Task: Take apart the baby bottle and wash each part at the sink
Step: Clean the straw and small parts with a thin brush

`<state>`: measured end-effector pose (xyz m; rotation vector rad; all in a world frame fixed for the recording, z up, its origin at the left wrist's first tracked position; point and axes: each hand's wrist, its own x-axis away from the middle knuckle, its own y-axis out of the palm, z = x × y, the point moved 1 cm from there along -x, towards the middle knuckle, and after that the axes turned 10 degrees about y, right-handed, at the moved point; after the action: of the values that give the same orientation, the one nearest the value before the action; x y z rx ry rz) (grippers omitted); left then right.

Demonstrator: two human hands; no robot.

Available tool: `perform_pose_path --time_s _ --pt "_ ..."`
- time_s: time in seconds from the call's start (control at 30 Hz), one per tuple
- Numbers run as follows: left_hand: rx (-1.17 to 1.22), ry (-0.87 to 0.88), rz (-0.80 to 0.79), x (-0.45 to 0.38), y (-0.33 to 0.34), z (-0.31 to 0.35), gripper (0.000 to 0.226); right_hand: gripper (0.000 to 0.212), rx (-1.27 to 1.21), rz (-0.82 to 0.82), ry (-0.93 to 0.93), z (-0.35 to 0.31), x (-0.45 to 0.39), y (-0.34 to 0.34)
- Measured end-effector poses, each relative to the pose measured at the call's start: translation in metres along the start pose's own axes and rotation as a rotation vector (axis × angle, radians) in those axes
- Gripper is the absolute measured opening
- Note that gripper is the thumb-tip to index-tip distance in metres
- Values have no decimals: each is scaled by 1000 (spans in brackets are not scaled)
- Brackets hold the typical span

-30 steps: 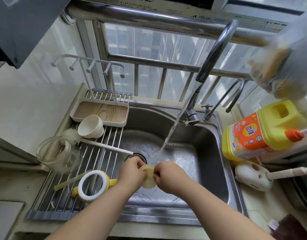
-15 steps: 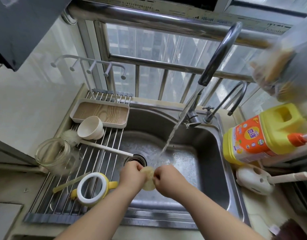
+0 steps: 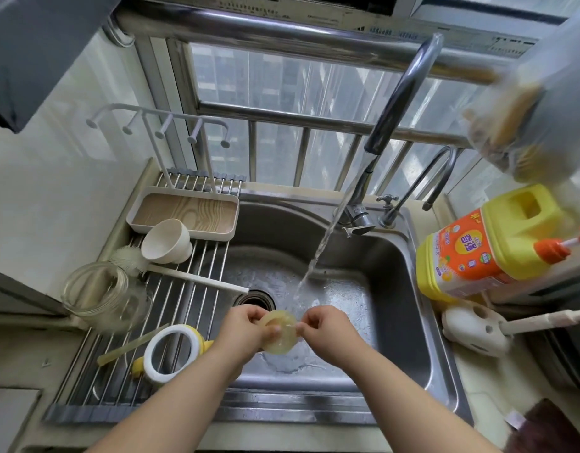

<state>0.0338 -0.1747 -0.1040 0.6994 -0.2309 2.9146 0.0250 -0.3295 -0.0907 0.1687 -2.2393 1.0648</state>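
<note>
A translucent yellowish silicone nipple (image 3: 280, 335) sits between both hands over the steel sink (image 3: 396, 322), just under the running water stream (image 3: 314, 259). My left hand (image 3: 243, 331) grips its left rim with the thumb on top. My right hand (image 3: 324, 331) pinches its right rim. On the rack (image 3: 197, 299) to the left lie the clear glass bottle body (image 3: 99, 295), the white and yellow collar ring with handles (image 3: 171, 353), a cream cap (image 3: 166, 241), a pale straw (image 3: 131, 344) and a white bottle brush (image 3: 184, 276).
The tall faucet (image 3: 393, 112) pours into the basin, with a smaller tap (image 3: 422, 184) behind it. A yellow detergent jug (image 3: 488, 243) and a white brush holder (image 3: 475, 328) stand on the right counter. A wood-bottomed tray (image 3: 184, 212) sits at the rack's back.
The nipple has turned in my hands, so its round face now points more upward. Both hands stay under the stream at about the same spot.
</note>
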Motion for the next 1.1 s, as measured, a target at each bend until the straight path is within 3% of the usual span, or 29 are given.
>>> perform_pose_path --time_s 0.1,0.2,0.3,0.43,0.57,0.7,0.8,0.93,1.1 --pt "37 -9 -48 4 -2 0 15 27 -28 -8 4 5 3 2" --pt "6 5 0 3 1 -3 13 29 -35 99 -16 1 5 9" --pt "-30 23 30 0 -2 -6 15 31 38 64 -46 1 7 12" --pt "-48 29 23 -1 5 -8 21 17 8 156 -37 0 6 7" --pt "-82 41 38 -5 3 -10 21 12 59 76 -56 0 8 11" --pt "-34 9 38 -6 10 -14 17 10 14 177 -34 -1 6 8" --pt "-42 -29 71 -11 4 -13 14 10 17 142 -63 -2 10 19" --pt "-65 -65 115 -14 -2 -16 11 14 42 125 22 12 8 4" --pt "73 -135 81 -17 13 -13 21 17 -236 152 203 21 8 -7"
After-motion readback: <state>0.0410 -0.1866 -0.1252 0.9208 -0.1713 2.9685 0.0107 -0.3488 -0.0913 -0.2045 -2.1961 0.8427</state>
